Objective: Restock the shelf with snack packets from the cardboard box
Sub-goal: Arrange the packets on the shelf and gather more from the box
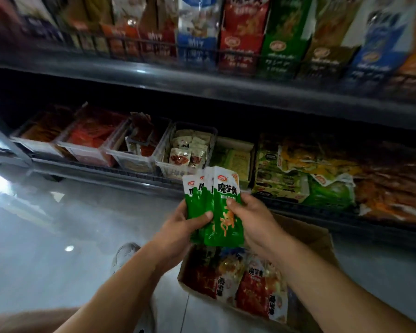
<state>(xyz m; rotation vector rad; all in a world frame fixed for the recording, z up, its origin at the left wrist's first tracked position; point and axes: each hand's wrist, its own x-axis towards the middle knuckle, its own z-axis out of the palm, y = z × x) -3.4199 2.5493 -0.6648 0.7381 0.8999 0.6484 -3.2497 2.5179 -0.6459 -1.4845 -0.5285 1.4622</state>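
A fanned stack of green and white snack packets [222, 207] is held upright between both hands, above the cardboard box [320, 239]. My left hand [183, 227] grips the stack from the left, thumb across the front. My right hand [252, 217] grips it from the right, thumb on the front packet. The box stands on the floor below my hands and holds red and white snack packets [257, 284]. The bottom shelf [101, 171] lies just beyond, with clear bins of packets.
Clear bins [163, 164] stand in a row on the bottom shelf; green and orange packs [322, 174] lie to the right. An upper shelf [202, 85] carries tall boxes. Grey tiled floor [58, 236] spreads left. My shoe [125, 255] is beside the box.
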